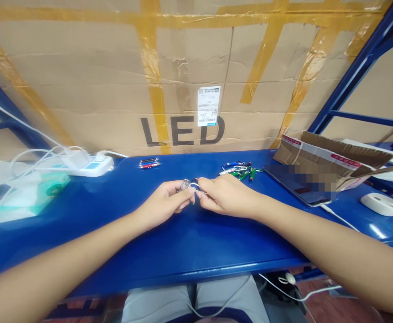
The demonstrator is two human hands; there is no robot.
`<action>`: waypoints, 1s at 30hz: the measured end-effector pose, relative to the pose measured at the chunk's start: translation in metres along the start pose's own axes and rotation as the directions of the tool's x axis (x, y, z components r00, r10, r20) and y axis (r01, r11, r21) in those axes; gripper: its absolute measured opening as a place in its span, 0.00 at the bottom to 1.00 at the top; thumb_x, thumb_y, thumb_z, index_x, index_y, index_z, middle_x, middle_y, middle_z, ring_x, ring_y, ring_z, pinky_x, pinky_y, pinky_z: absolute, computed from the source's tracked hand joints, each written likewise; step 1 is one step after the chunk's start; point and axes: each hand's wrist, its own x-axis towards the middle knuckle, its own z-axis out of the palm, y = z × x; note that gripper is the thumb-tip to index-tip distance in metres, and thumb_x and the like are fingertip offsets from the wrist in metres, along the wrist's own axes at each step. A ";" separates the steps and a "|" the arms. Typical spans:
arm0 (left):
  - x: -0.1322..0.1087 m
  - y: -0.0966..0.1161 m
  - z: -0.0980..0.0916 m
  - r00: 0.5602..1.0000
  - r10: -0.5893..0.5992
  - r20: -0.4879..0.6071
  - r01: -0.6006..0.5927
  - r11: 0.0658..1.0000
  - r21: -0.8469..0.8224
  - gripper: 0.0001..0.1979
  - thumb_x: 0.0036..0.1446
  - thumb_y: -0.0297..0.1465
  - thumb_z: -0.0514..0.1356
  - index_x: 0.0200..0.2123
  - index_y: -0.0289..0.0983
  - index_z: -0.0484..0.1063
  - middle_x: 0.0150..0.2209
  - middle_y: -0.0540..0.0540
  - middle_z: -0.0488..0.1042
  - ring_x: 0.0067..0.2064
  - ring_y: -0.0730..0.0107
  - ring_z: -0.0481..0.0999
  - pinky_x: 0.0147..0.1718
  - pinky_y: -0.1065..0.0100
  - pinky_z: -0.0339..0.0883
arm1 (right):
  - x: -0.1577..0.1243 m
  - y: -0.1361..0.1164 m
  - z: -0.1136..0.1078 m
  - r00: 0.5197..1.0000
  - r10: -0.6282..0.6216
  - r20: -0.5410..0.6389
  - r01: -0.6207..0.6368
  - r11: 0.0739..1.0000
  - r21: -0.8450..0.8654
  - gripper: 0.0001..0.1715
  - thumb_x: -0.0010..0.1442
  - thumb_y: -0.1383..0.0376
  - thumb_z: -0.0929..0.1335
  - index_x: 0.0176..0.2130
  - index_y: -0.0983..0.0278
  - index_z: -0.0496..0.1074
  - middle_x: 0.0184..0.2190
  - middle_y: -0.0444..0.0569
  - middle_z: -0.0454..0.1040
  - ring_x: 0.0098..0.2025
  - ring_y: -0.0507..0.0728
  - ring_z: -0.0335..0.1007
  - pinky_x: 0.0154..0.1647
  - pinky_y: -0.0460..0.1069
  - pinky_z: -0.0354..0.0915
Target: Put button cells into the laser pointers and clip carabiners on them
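Observation:
My left hand (168,202) is closed, its thumb and fingers pinching a small silver metal piece (184,183) over the middle of the blue table. My right hand (228,195) meets it from the other side, fingers pinched on a thin pale curved loop (193,184) that bridges the gap between both hands. A dark bit shows by the right fingertips; the rest of what they hold is hidden. Just beyond the right hand lies a loose pile of small blue, silver and green metallic pieces (240,171). Farther left, several slim pen-like sticks (149,163) lie side by side.
A white power strip (97,166) with cables and a green-white plastic bag (31,193) occupy the left. On the right are a dark phone (284,181) on a cable, an open cardboard box (331,157) and a white mouse (383,204). A large taped carton (108,89) stands behind.

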 end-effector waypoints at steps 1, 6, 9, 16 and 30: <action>0.000 0.000 0.000 1.000 -0.004 0.002 0.004 1.000 -0.015 0.18 0.62 0.43 0.62 0.28 0.34 0.69 0.19 0.56 0.58 0.21 0.81 0.53 0.21 0.73 0.46 | -0.001 0.000 -0.001 1.000 -0.006 0.001 0.006 1.000 -0.028 0.18 0.70 0.58 0.56 0.41 0.66 0.68 0.27 0.51 0.75 0.24 0.56 0.67 0.26 0.49 0.43; -0.002 0.003 0.001 1.000 0.004 -0.007 -0.004 0.999 -0.049 0.17 0.63 0.41 0.61 0.29 0.33 0.71 0.18 0.57 0.57 0.20 0.81 0.51 0.21 0.72 0.46 | -0.003 0.005 -0.004 0.998 -0.068 -0.013 0.068 0.997 -0.046 0.19 0.72 0.58 0.55 0.41 0.66 0.67 0.26 0.50 0.76 0.24 0.56 0.68 0.26 0.49 0.43; -0.002 0.002 0.002 1.000 -0.004 -0.019 0.003 0.999 -0.043 0.17 0.62 0.41 0.61 0.28 0.33 0.72 0.17 0.57 0.56 0.20 0.81 0.51 0.21 0.72 0.45 | -0.003 0.007 -0.003 0.998 -0.069 -0.008 0.069 0.997 -0.039 0.18 0.72 0.58 0.55 0.41 0.65 0.67 0.27 0.49 0.76 0.25 0.56 0.69 0.26 0.49 0.43; 0.000 0.002 0.003 1.000 -0.009 -0.009 0.009 1.000 -0.010 0.18 0.61 0.42 0.62 0.28 0.33 0.71 0.18 0.56 0.57 0.20 0.81 0.52 0.21 0.73 0.46 | -0.002 0.003 0.002 1.000 -0.017 -0.008 0.017 0.999 -0.033 0.18 0.71 0.57 0.56 0.40 0.65 0.67 0.28 0.51 0.78 0.27 0.57 0.72 0.26 0.49 0.43; 0.001 0.001 0.007 0.998 -0.044 0.049 0.044 0.999 0.002 0.15 0.64 0.43 0.58 0.34 0.36 0.66 0.25 0.56 0.55 0.24 0.79 0.52 0.22 0.73 0.46 | 0.000 0.006 -0.002 0.993 0.115 -0.036 -0.114 0.993 0.026 0.19 0.72 0.57 0.55 0.38 0.65 0.66 0.30 0.52 0.78 0.27 0.57 0.71 0.26 0.49 0.44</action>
